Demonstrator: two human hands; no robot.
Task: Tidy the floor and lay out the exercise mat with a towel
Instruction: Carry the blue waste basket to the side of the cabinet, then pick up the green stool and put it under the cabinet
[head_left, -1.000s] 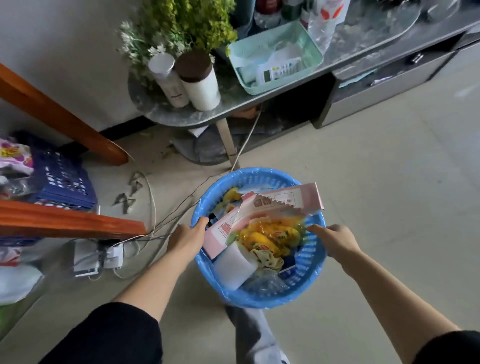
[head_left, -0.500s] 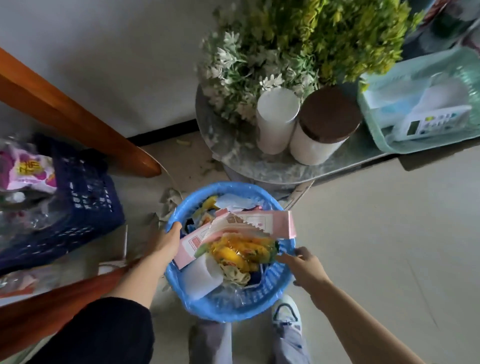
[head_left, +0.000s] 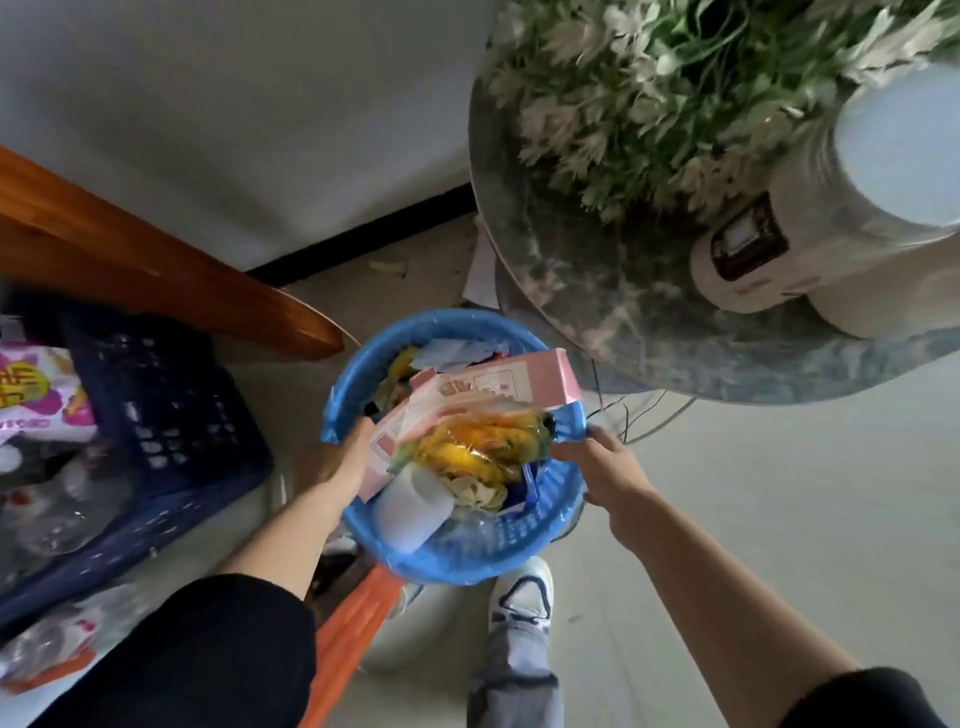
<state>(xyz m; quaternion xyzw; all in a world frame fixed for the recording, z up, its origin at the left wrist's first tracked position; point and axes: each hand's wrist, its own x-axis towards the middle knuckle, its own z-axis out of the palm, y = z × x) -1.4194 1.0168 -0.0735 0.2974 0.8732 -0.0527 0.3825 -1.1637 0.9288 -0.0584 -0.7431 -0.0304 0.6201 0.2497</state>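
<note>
A round blue waste basket (head_left: 467, 558) with a blue liner sits between my hands, low over the floor beside the grey marble table. It is full of rubbish: a pink box (head_left: 511, 387), a yellow wrapper (head_left: 478, 452) and a white paper cup (head_left: 410, 506). My left hand (head_left: 345, 460) grips the basket's left rim. My right hand (head_left: 605, 467) grips its right rim. No mat or towel is in view.
A grey marble table (head_left: 613, 306) with a leafy plant (head_left: 691, 88) and white canisters (head_left: 841, 218) overhangs the basket at the right. A dark blue crate (head_left: 171, 415) and a wooden frame (head_left: 156, 275) stand at the left. My shoe (head_left: 522, 597) is below the basket.
I have carried the basket forward toward the wall corner, and it now lies partly under the marble table's edge. Both hands keep their hold on the rim.
</note>
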